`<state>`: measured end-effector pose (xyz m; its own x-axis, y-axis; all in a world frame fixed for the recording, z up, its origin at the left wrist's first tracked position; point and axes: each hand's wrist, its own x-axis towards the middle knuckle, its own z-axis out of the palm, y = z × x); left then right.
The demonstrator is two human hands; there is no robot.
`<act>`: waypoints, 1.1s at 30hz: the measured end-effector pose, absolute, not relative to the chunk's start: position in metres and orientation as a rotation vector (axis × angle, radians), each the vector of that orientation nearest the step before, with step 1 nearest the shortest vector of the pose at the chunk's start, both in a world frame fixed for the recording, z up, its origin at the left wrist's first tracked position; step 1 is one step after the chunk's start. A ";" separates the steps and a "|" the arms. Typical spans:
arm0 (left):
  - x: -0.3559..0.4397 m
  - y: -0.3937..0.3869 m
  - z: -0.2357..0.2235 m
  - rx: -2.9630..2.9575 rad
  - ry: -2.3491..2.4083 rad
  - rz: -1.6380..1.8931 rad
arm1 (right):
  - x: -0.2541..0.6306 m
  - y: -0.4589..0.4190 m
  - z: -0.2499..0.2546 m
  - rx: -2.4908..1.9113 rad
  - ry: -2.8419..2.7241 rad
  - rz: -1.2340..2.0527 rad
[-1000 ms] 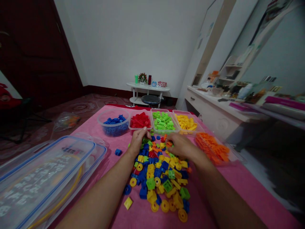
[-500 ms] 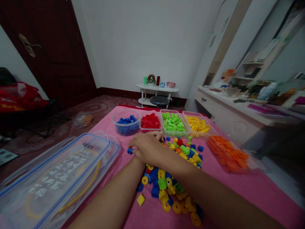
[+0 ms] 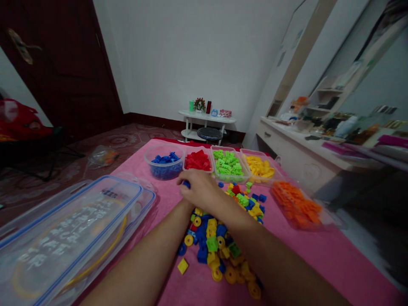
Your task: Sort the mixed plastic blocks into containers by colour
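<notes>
My right hand is crossed over my left wrist, its thumb and fingers closed on a small blue building block. Behind it my left hand is hidden, so its fingers cannot be made out. Under and beside both arms lies a loose pile of mixed blocks in yellow, blue, green and red, with round yellow wheels among them. Just beyond the right hand stand a round tub of blue blocks and a box of red blocks.
Farther right are a box of green blocks, one of yellow blocks and one of orange blocks. Large clear lids with blue seals lie at left on the pink cloth. A single yellow block lies near the front.
My right hand has crossed from the right side of the pile to the left, over my left wrist. It took hold of the blue block lying apart and lifted it toward the tubs.
</notes>
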<state>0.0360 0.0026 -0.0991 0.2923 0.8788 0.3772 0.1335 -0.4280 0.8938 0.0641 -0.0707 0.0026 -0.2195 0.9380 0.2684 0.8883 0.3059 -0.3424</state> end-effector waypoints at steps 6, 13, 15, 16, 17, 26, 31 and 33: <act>0.032 -0.001 -0.093 1.727 0.726 1.120 | 0.197 -0.092 0.019 -2.066 -1.865 -0.217; 0.031 -0.006 -0.086 1.714 0.757 1.115 | 0.260 -0.103 -0.031 -2.488 -1.829 -0.050; 0.031 -0.006 -0.086 1.715 0.751 1.112 | 0.260 -0.102 -0.037 -2.549 -1.799 0.014; 0.031 -0.005 -0.086 1.712 0.746 1.113 | 0.260 -0.101 -0.038 -2.570 -1.773 0.039; 0.031 -0.005 -0.086 1.709 0.743 1.113 | 0.261 -0.101 -0.037 -2.575 -1.742 0.041; 0.031 -0.006 -0.086 1.683 0.730 1.122 | 0.264 -0.098 -0.019 -2.176 -1.672 0.020; 0.031 -0.009 -0.076 1.598 0.666 1.130 | 0.231 -0.098 -0.016 -1.762 -1.601 0.238; 0.032 -0.012 -0.066 1.600 0.608 1.099 | 0.218 -0.101 -0.012 -1.676 -1.650 0.307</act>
<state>0.0318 -0.0118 -0.0657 0.4481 0.8237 0.3474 -0.1429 -0.3176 0.9374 0.2178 -0.1005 -0.0119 0.1397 0.9347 0.3269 0.7543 0.1134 -0.6467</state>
